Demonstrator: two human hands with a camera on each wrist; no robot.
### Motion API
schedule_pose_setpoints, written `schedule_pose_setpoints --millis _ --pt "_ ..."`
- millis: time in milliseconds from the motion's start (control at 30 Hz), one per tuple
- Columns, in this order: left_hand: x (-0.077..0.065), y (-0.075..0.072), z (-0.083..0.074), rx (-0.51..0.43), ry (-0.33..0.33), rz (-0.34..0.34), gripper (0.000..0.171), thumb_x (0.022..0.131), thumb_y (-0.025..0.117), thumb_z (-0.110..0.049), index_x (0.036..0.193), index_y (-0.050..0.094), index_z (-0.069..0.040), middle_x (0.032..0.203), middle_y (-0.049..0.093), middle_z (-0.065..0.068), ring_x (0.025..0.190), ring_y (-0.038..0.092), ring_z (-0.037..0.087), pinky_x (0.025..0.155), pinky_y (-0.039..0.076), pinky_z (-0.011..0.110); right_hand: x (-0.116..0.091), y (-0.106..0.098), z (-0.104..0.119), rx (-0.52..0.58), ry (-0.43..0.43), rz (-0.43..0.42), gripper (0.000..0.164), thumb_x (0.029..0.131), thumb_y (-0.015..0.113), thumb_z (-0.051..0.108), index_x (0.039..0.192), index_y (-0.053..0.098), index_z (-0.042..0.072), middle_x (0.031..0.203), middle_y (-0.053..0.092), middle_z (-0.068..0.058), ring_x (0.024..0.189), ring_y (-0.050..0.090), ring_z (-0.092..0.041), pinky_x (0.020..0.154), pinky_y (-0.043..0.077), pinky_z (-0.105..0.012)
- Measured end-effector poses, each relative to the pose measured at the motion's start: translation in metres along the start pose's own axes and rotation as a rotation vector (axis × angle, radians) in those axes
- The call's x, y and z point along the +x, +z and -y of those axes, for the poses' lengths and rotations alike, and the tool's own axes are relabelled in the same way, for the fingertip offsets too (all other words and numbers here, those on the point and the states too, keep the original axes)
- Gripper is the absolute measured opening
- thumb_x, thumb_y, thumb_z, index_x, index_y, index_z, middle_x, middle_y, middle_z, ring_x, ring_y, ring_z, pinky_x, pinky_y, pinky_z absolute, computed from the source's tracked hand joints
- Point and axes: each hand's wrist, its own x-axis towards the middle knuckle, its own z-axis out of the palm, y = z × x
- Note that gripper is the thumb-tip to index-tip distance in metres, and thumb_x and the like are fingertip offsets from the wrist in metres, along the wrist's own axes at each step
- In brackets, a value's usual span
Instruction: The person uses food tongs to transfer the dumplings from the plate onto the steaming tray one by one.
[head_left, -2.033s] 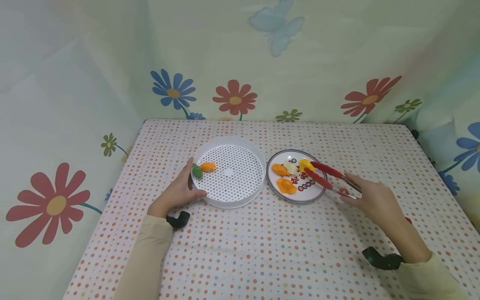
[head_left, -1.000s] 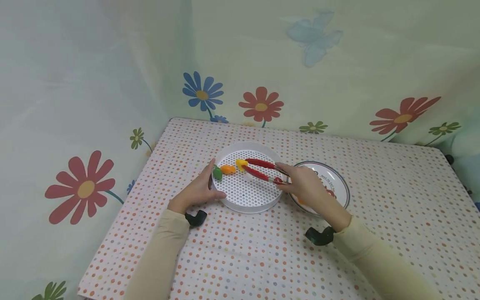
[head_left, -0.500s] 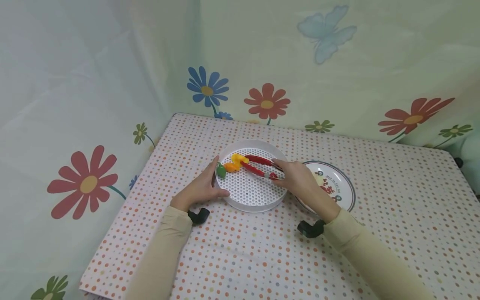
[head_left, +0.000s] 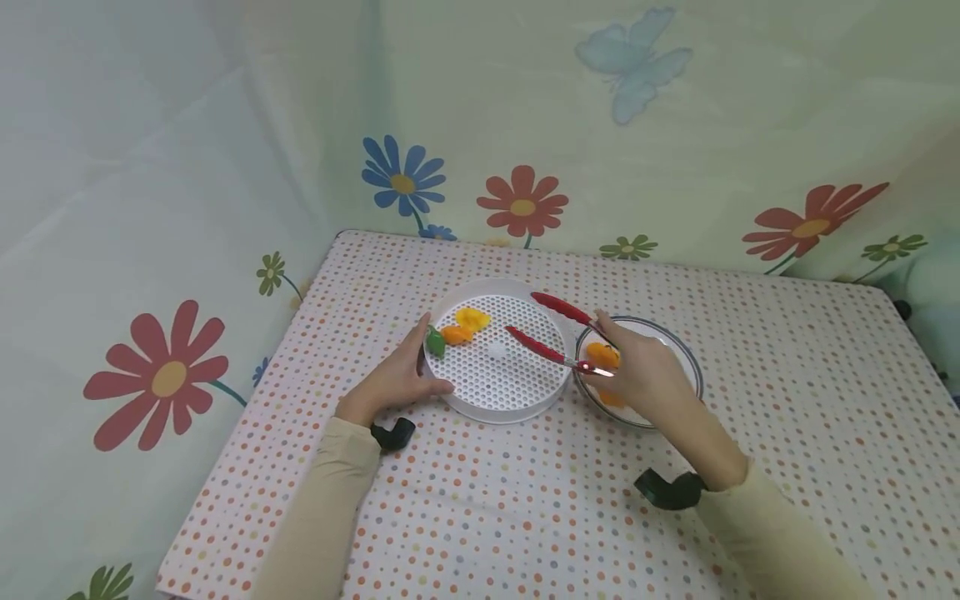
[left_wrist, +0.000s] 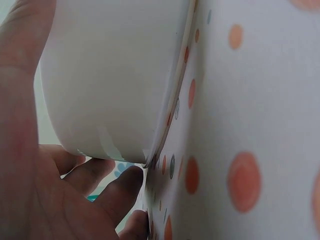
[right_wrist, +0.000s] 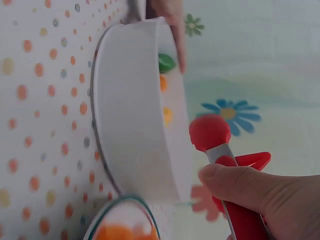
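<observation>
My left hand (head_left: 393, 379) holds the left side of a round white steamer tray (head_left: 498, 416) with a perforated floor. In the left wrist view, the thumb and fingers spread around the tray's wall (left_wrist: 110, 85). A green piece (head_left: 436, 342), an orange piece (head_left: 456, 335) and a yellow crinkled piece (head_left: 472, 318) lie inside, close together at the upper left. My right hand (head_left: 651, 371) grips a pair of red-tipped tongs (head_left: 542, 347). Their arms are spread apart over the tray's right part, with nothing between the tips.
To the right of the tray stands a white plate (head_left: 681, 350) with a dark rim, partly hidden under my right hand. Orange pieces (head_left: 602, 355) show on its left side. A dotted cloth (head_left: 480, 508) covers the table, and a flower-printed backdrop (head_left: 450, 108) rises behind.
The tongs carried the yellow piece from the plate into the tray, beside the orange one, and let it go. They have since spread and moved back right. My left hand stayed on the tray.
</observation>
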Motion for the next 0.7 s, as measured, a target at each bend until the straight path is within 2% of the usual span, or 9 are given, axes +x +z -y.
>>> schedule_pose_setpoints --millis 67,200,300,367,433,700 --pt "0.000 0.000 0.000 -0.002 0.008 0.001 0.124 0.069 0.078 -0.056 0.152 -0.011 -0.031 0.162 0.000 0.004 0.148 0.007 0.025 0.119 0.015 0.047 -0.020 -0.007 -0.014 -0.002 0.065 -0.025 0.096 0.069 0.085 0.029 0.146 0.034 0.001 0.127 0.058 -0.025 0.064 0.049 -0.024 0.049 0.042 -0.028" --pt "-0.002 0.000 0.000 0.003 0.015 0.006 0.123 0.070 0.077 -0.056 0.152 -0.012 -0.031 0.162 0.000 0.005 0.148 0.009 0.026 0.119 0.017 0.047 -0.059 -0.015 -0.041 -0.017 0.147 -0.061 0.097 0.066 0.086 0.028 0.144 0.037 -0.001 0.122 0.057 -0.032 0.077 0.060 -0.039 0.052 0.048 -0.041" --pt "-0.004 -0.002 0.000 0.012 0.016 0.010 0.123 0.070 0.076 -0.058 0.152 -0.012 -0.030 0.161 0.000 0.007 0.147 0.013 0.028 0.118 0.020 0.048 -0.084 -0.017 -0.055 -0.027 0.178 -0.042 0.097 0.064 0.087 0.028 0.143 0.038 -0.001 0.123 0.056 -0.033 0.090 0.061 -0.047 0.062 0.052 -0.051" --pt "-0.005 -0.003 0.001 0.012 0.016 0.011 0.123 0.070 0.076 -0.058 0.152 -0.012 -0.029 0.161 0.000 0.007 0.147 0.015 0.028 0.117 0.021 0.048 -0.096 -0.016 -0.062 -0.031 0.200 -0.006 0.099 0.063 0.088 0.028 0.143 0.038 -0.001 0.122 0.056 -0.033 0.088 0.061 -0.047 0.060 0.051 -0.049" --pt "-0.006 -0.004 0.001 0.013 0.018 0.013 0.123 0.071 0.075 -0.058 0.152 -0.012 -0.028 0.161 0.000 0.008 0.146 0.016 0.029 0.117 0.022 0.049 -0.103 -0.016 -0.066 -0.036 0.223 0.033 0.098 0.062 0.088 0.028 0.143 0.039 0.000 0.124 0.055 -0.033 0.096 0.059 -0.048 0.066 0.053 -0.052" --pt "-0.004 -0.002 -0.006 0.010 0.026 0.029 0.123 0.072 0.075 -0.056 0.152 -0.014 -0.026 0.161 -0.003 0.007 0.148 0.008 0.029 0.118 0.018 0.049 -0.109 -0.018 -0.075 -0.067 0.213 0.109 0.086 0.063 0.087 0.030 0.135 0.050 0.000 0.119 0.060 -0.031 0.097 0.061 -0.046 0.071 0.053 -0.054"
